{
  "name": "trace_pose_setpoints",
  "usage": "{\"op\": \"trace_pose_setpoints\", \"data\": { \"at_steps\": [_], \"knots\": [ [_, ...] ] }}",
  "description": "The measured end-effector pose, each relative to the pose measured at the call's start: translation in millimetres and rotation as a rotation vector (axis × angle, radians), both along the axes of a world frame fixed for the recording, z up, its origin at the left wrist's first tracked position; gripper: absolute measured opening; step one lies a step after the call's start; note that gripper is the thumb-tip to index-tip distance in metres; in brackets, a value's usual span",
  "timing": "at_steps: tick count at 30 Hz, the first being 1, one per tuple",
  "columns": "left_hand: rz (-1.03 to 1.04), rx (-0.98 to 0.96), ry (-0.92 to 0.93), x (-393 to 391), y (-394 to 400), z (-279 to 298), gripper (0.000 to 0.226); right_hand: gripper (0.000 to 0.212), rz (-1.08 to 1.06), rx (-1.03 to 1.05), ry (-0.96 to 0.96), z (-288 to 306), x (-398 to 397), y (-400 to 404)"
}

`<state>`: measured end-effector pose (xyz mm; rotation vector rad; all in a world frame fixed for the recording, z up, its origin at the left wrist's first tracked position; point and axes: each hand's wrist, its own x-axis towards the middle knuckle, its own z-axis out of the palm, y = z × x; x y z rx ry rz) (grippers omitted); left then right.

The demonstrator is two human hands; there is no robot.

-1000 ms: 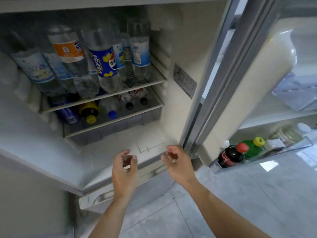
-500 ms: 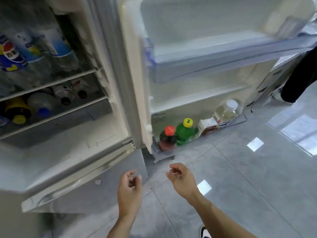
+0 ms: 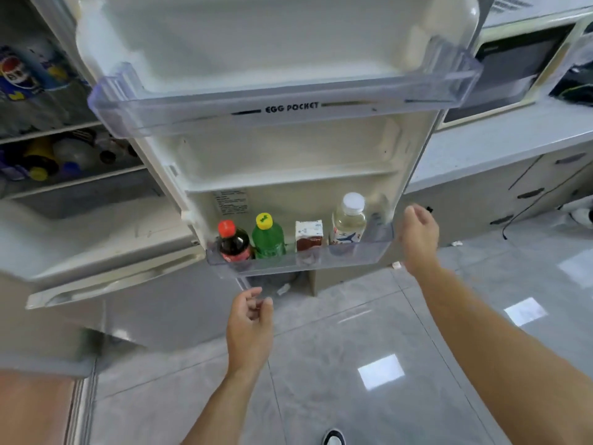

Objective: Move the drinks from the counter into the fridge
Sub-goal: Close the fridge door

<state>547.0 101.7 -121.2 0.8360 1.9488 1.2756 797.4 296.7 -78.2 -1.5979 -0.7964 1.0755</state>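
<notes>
Drinks stand in a row in the clear plastic bottom door bin: a dark cola bottle with a red cap, a green bottle with a yellow cap, a small white and brown carton and a clear bottle with a white cap. The clear bin marked "EGG POCKET" above holds nothing visible. More bottles (blurred, cut off at the left edge) lie on the fridge's inner shelves. The left hand hangs loosely curled, holding nothing; the right hand is relaxed beside the bottom bin's end, contact unclear.
</notes>
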Motion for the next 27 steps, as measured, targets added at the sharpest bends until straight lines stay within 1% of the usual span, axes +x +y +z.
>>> {"op": "trace_pose_setpoints", "data": {
  "at_steps": [1,4,5,8,12,13,14,17,18,20,24,27],
  "knots": [
    [0.008,0.012,-0.003,7,1,4,0.02,0.039,0.011,0.039,0.022,16,4,16],
    [0.026,0.064,0.007,23,2,17,0.022,0.028,0.035,0.127,0.07,64,9,59],
    [0.035,0.082,0.013,27,2,23,0.022,0.028,0.05,0.139,0.082,78,10,71],
    [0.051,0.116,0.024,34,1,39,0.02,0.039,0.142,0.156,0.141,99,12,91],
    [0.039,0.155,0.04,42,-10,55,0.021,0.069,0.163,0.106,0.209,96,11,91],
    [0.035,0.158,0.048,43,-14,57,0.021,0.072,0.144,0.104,0.221,93,10,89],
    [0.033,0.163,0.051,44,-17,60,0.021,0.071,0.124,0.109,0.233,91,11,84],
    [0.023,0.194,0.046,45,-26,65,0.022,0.053,0.077,0.157,0.274,86,11,65],
    [0.012,0.206,0.046,45,-29,68,0.023,0.051,0.067,0.182,0.277,84,11,56],
    [-0.021,0.229,0.046,47,-36,72,0.022,0.056,0.028,0.229,0.266,80,9,36],
    [-0.071,0.28,0.021,50,-56,79,0.025,0.058,-0.099,0.285,0.26,76,-3,-18],
    [-0.119,0.308,0.017,47,-83,81,0.03,0.053,-0.177,0.355,0.245,75,-18,-69]
  ]
}}
